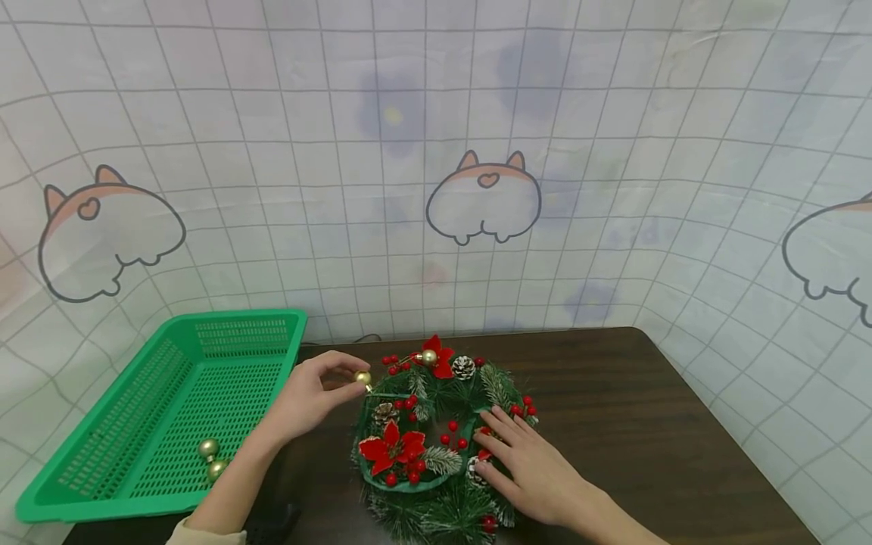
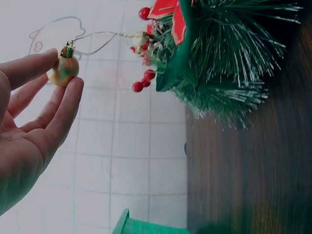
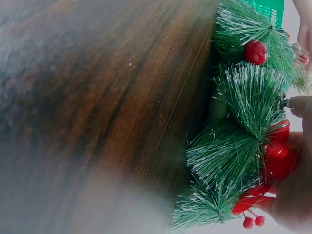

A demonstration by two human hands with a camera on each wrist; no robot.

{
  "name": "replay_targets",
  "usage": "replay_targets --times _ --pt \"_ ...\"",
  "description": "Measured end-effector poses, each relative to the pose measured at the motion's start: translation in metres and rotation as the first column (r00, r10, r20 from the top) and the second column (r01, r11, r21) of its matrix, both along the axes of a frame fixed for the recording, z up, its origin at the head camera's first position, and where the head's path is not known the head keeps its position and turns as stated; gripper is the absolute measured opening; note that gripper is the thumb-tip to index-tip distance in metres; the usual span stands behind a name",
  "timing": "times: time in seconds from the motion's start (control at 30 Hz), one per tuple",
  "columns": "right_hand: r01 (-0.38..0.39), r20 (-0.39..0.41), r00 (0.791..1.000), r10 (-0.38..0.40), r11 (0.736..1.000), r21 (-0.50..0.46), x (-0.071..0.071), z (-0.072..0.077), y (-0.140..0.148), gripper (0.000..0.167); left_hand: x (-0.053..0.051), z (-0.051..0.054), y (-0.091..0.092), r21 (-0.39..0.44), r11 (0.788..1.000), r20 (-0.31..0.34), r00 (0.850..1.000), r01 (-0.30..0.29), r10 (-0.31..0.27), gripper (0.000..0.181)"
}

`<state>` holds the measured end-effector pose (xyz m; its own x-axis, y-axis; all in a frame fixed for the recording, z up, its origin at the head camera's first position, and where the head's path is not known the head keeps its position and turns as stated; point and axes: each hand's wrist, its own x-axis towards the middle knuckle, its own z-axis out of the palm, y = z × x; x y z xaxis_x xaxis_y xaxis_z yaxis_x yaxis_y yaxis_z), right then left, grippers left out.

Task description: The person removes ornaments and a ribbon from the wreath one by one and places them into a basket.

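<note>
My left hand (image 1: 316, 392) pinches a small gold ball ornament (image 1: 362, 377) between thumb and fingertips, beside the wreath's left edge. In the left wrist view, a thin looped string runs from the metal cap of the gold ball ornament (image 2: 66, 70) toward the wreath. The green Christmas wreath (image 1: 463, 499) lies on the table, dressed with red poinsettias (image 1: 392, 448), red berries and frosted pine cones (image 1: 464, 368). Another gold ball (image 1: 429, 356) sits at its top by a poinsettia. My right hand (image 1: 534, 469) rests with spread fingers on the wreath's right side, covering part of a red flower.
A green plastic basket (image 1: 272, 378) stands on the left, with gold balls (image 1: 209, 448) near its front right corner, partly behind my left forearm. The dark wooden table (image 1: 633, 424) extends right of the wreath. A gridded white curtain (image 1: 327, 189) hangs behind.
</note>
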<state>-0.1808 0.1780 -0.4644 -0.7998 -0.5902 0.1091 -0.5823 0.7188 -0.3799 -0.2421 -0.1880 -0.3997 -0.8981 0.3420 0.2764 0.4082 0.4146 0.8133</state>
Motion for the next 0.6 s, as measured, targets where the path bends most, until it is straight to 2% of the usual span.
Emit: replay_targets --times 0.27,0.6 --pt "0.000 0.009 1.000 0.000 1.000 0.004 0.000 0.001 0.001 0.060 0.003 0.001 -0.022 -0.026 0.998 0.007 0.999 -0.051 0.051 0.025" --pt "-0.004 0.001 1.000 0.004 1.000 0.010 -0.001 0.001 0.000 0.059 0.005 0.002 -0.058 -0.089 0.979 0.034 0.981 -0.186 0.189 0.035"
